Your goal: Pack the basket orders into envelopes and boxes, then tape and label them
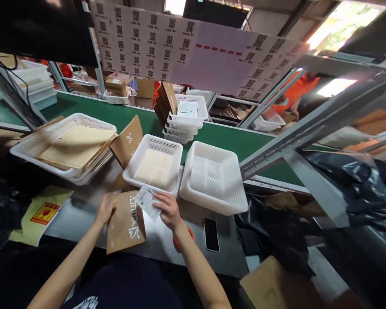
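Observation:
A brown cardboard mailer (124,227) printed with "beauty" in white lies on the metal table in front of me. My left hand (105,209) is closed on its upper left edge. In my right hand (167,209) is a white printed label (147,201), pinched by one edge and held over the upper right corner of the mailer. Just beyond both hands, a white plastic basket (141,179) contains a flat cream-coloured padded envelope (154,166). An orange object (176,243), partly hidden by my right forearm, rests on the table.
A phone (211,234) lies at the right, below a white basket (241,199). On the left, a wide basket (16,148) holds cream envelopes (79,143). Behind run a green conveyor belt (131,109) and stacked baskets (180,128). A metal post (270,156) slants across the right side.

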{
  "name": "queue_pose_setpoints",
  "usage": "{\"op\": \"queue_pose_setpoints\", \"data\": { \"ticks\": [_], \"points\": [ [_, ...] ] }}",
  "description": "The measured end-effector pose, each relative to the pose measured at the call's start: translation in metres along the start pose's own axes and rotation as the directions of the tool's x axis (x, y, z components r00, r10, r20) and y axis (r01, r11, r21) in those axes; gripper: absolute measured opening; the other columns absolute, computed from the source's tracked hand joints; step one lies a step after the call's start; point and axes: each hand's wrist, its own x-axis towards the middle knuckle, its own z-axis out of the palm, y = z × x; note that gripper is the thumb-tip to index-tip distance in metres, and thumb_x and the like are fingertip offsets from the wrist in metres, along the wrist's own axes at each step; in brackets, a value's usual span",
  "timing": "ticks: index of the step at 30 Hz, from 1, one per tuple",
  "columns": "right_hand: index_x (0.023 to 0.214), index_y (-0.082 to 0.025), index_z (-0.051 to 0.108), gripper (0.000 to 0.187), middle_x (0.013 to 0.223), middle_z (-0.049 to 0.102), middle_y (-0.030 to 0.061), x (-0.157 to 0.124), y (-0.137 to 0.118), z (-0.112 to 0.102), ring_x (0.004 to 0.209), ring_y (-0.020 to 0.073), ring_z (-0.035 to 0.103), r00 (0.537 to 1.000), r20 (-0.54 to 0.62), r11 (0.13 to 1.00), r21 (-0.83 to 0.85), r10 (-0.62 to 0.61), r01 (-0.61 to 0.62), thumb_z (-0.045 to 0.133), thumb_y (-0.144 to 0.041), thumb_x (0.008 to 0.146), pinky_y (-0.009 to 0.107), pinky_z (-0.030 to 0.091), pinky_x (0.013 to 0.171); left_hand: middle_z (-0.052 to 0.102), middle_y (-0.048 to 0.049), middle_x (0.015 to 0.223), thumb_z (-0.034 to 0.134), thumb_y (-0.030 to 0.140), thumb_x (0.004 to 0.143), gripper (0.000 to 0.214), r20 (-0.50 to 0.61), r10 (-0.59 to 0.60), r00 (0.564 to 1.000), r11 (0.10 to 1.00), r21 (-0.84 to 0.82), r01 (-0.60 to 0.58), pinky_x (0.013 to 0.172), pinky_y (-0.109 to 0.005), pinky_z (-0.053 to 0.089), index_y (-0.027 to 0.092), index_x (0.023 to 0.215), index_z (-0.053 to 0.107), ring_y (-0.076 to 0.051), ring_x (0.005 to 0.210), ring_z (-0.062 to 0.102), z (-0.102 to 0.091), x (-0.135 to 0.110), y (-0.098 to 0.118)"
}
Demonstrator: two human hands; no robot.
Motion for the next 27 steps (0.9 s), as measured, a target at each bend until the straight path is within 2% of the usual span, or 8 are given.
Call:
{"op": "queue_pose_setpoints", "data": {
  "ticks": [2,3,5,7,11,20,23,27],
  "points": [
    [0.099,-0.030,0.082,0.031,0.135,0.073,0.0085,-0.025,-0.010,0.009,0.131,0.0302,0.064,0.986,-0.117,0.990,0.067,-0.116,0.124,0.059,-0.016,0.085,0.055,0.052,0.107,0.065,-0.0172,0.133,0.060,0.069,0.083,0.065,-0.123,0.094,0.988,0.995,-0.032,-0.098,0.094,-0.038,0.052,0.017,0.121,0.065,-0.033,0.129,0.058,0.000,0.000,0.026],
    [0.100,-0.030,0.082,0.029,0.137,0.072,0.0093,-0.034,-0.015,0.012,0.129,0.0301,0.065,0.980,-0.145,0.983,0.109,-0.133,0.150,0.058,-0.019,0.088,0.054,0.053,0.105,0.067,-0.0167,0.130,0.065,0.066,0.082,0.063,-0.096,0.106,0.990,0.989,-0.092,-0.114,0.091,-0.036,0.053,0.016,0.120,0.067,-0.031,0.122,0.061,-0.001,-0.002,0.041],
    [0.103,-0.030,0.082,0.027,0.138,0.072,0.0107,-0.044,-0.025,0.015,0.124,0.0295,0.068,0.975,-0.179,0.960,0.219,-0.134,0.172,0.058,-0.024,0.093,0.051,0.056,0.102,0.073,-0.0139,0.111,0.071,0.061,0.082,0.056,0.157,0.083,0.984,0.973,-0.225,-0.046,0.078,-0.031,0.054,0.015,0.113,0.072,-0.025,0.100,0.068,-0.002,-0.007,0.069],
    [0.104,-0.030,0.082,0.022,0.136,0.073,0.0104,-0.048,-0.033,0.013,0.120,0.0291,0.070,0.975,-0.195,0.928,0.332,-0.106,0.167,0.062,-0.029,0.096,0.049,0.058,0.099,0.072,-0.0081,0.088,0.079,0.056,0.078,0.048,0.422,0.049,0.905,0.952,-0.295,0.086,0.064,-0.026,0.050,0.014,0.101,0.074,-0.018,0.076,0.065,-0.003,-0.011,0.091],
    [0.092,-0.028,0.084,0.022,0.129,0.076,0.0117,-0.048,-0.043,0.000,0.111,0.0292,0.074,0.990,-0.137,0.880,0.471,0.009,0.057,0.068,-0.043,0.096,0.045,0.061,0.093,0.063,-0.0016,0.068,0.088,0.045,0.072,0.036,0.632,0.092,0.769,0.955,-0.274,0.111,0.053,-0.022,0.044,0.013,0.077,0.071,-0.011,0.057,0.054,-0.007,-0.014,0.115],
    [0.087,-0.029,0.084,0.026,0.121,0.079,0.0113,-0.047,-0.048,-0.011,0.103,0.0288,0.077,0.995,-0.043,0.818,0.573,0.090,-0.049,0.075,-0.052,0.092,0.046,0.065,0.088,0.063,-0.0018,0.062,0.086,0.040,0.072,0.029,0.763,0.065,0.643,0.978,-0.178,0.112,0.047,-0.022,0.042,0.014,0.072,0.076,-0.010,0.049,0.050,-0.011,-0.012,0.122],
    [0.109,-0.029,0.083,0.022,0.130,0.076,0.0117,-0.046,-0.041,-0.017,0.110,0.0280,0.076,0.999,0.008,0.858,0.513,0.036,-0.035,0.071,-0.042,0.096,0.044,0.064,0.091,0.065,-0.0036,0.062,0.088,0.043,0.070,0.031,0.773,0.053,0.632,0.977,-0.170,0.126,0.045,-0.022,0.040,0.013,0.073,0.077,-0.010,0.048,0.051,-0.010,-0.012,0.114],
    [0.150,-0.028,0.059,0.052,0.148,0.065,0.0139,-0.038,-0.027,-0.036,0.132,0.0285,0.065,0.999,-0.036,0.989,0.141,-0.035,0.039,0.055,-0.019,0.099,0.051,0.056,0.108,0.062,-0.0026,0.058,0.090,0.045,0.062,0.036,0.729,0.054,0.682,0.956,-0.234,0.174,0.040,-0.022,0.033,0.015,0.065,0.071,-0.010,0.044,0.047,-0.005,-0.015,0.105]
  ]
}}
